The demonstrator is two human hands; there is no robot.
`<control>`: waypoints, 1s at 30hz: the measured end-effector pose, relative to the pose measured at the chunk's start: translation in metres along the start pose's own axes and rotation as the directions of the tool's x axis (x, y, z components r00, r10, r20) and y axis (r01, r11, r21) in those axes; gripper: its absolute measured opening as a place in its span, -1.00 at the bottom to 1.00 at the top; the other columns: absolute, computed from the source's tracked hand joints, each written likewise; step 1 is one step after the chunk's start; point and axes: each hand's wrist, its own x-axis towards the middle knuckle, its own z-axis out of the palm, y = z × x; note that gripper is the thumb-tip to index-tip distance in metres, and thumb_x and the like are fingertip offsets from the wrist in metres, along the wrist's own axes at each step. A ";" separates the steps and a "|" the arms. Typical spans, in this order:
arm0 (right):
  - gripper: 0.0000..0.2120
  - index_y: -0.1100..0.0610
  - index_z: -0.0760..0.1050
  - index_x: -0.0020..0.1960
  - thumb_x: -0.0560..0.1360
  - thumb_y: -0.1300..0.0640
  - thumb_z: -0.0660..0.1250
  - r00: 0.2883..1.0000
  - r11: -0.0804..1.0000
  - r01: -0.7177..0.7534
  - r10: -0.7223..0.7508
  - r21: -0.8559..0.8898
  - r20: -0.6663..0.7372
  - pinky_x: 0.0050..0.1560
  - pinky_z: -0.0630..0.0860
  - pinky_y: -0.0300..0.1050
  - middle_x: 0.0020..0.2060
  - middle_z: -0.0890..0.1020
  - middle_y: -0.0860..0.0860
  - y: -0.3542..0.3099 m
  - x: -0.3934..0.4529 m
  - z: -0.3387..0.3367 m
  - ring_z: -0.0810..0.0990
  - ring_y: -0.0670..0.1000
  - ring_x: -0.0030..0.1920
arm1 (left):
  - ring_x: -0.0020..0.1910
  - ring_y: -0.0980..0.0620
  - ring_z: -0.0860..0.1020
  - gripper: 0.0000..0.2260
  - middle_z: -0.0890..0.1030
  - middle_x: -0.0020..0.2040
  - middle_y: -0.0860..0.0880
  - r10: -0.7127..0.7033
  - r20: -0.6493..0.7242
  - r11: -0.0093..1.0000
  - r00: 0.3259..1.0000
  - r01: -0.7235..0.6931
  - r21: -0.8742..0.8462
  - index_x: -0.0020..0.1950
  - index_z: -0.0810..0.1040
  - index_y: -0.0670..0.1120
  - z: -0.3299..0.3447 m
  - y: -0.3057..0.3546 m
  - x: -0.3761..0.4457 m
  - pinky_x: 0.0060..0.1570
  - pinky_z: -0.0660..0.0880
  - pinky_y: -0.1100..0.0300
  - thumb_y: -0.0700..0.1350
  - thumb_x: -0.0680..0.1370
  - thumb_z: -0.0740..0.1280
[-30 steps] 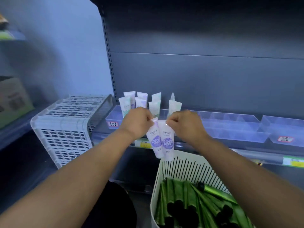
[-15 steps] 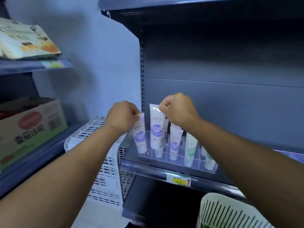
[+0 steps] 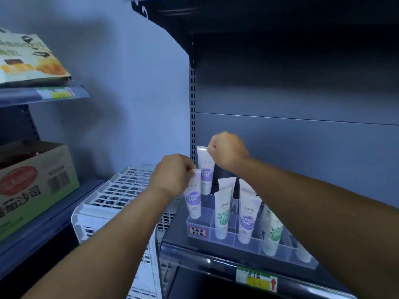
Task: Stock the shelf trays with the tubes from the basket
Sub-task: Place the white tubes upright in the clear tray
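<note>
Over the tray's left end: two purple-label tubes held cap-down, one per hand.
Left hand point(image 3: 174, 175): fingers curled, pinching the crimped top of the near purple tube point(image 3: 193, 199); tube hangs below and just right of the knuckles.
Right hand point(image 3: 226, 151): fingers curled, pinching the top edge of the far purple tube point(image 3: 206, 169); tube hangs below and left of the fist.
Key relation: near tube's cap sits at the front-left compartment of the clear tray point(image 3: 250, 247), right at its rim, long axis close to upright with a slight lean; straight down looks like the coming move.
Far tube: higher and further back, lower end near the rear-left compartment; whether inside yet cannot be told.
Nearer hand: left, lower and closer to its slot, so probably first to let go.
Look of tubes: white, flat crimp at top, purple round label, dark lettering above it.
Already stocked: green-label tube point(image 3: 222, 212), another purple one point(image 3: 247, 219), more to the right, all standing cap-down.
Beside shelf: white crate point(image 3: 121, 190), upturned, left of the tray.
</note>
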 end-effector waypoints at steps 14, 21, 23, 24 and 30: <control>-0.73 0.13 0.25 -0.47 0.36 0.27 0.22 0.980 0.998 -0.041 0.050 -0.053 0.192 -0.41 0.27 -0.20 -0.42 0.40 0.05 0.026 0.019 0.059 0.33 0.08 -0.31 | -0.10 -0.02 0.63 -0.84 0.70 -0.11 -0.01 0.000 0.157 1.000 0.988 0.002 -0.014 -0.12 0.68 -0.02 0.054 -0.023 0.018 -0.02 0.56 0.11 -0.22 0.48 0.32; -0.73 0.07 0.33 -0.41 0.44 0.17 0.26 0.969 0.980 -0.024 0.071 -0.197 0.236 -0.04 0.25 -0.10 -0.39 0.48 -0.02 0.030 0.014 0.064 0.43 0.07 -0.27 | -0.08 -0.02 0.63 -0.83 0.70 -0.09 -0.02 -0.006 0.170 1.000 0.985 0.011 -0.028 -0.06 0.69 -0.03 0.060 -0.022 0.021 -0.02 0.56 0.11 -0.21 0.50 0.31; -0.75 0.07 0.33 -0.40 0.45 0.17 0.24 0.966 0.976 -0.026 0.080 -0.218 0.244 -0.04 0.23 -0.10 -0.40 0.47 -0.03 0.030 0.012 0.062 0.43 0.07 -0.27 | -0.08 -0.03 0.63 -0.81 0.70 -0.08 -0.02 -0.018 0.175 0.999 0.984 0.022 -0.026 -0.05 0.69 -0.01 0.060 -0.021 0.021 -0.01 0.57 0.10 -0.21 0.51 0.30; -0.75 0.07 0.33 -0.39 0.45 0.17 0.24 0.964 0.974 -0.029 0.087 -0.225 0.252 -0.04 0.23 -0.10 -0.40 0.47 -0.04 0.030 0.011 0.061 0.43 0.07 -0.27 | -0.07 -0.03 0.63 -0.80 0.70 -0.07 -0.02 -0.021 0.180 0.999 0.983 0.026 -0.025 -0.04 0.69 0.00 0.059 -0.020 0.021 0.00 0.57 0.10 -0.21 0.51 0.30; -0.69 0.09 0.26 -0.40 0.50 0.13 0.21 0.936 0.978 -0.020 0.091 -0.206 0.341 0.00 0.28 -0.05 -0.44 0.38 -0.04 0.030 0.005 0.052 0.41 0.09 -0.24 | 0.11 -0.08 0.58 -0.68 0.63 0.16 -0.05 -0.004 0.240 1.000 0.971 0.006 -0.009 0.26 0.57 0.03 0.053 -0.017 0.013 0.13 0.52 0.07 -0.18 0.55 0.24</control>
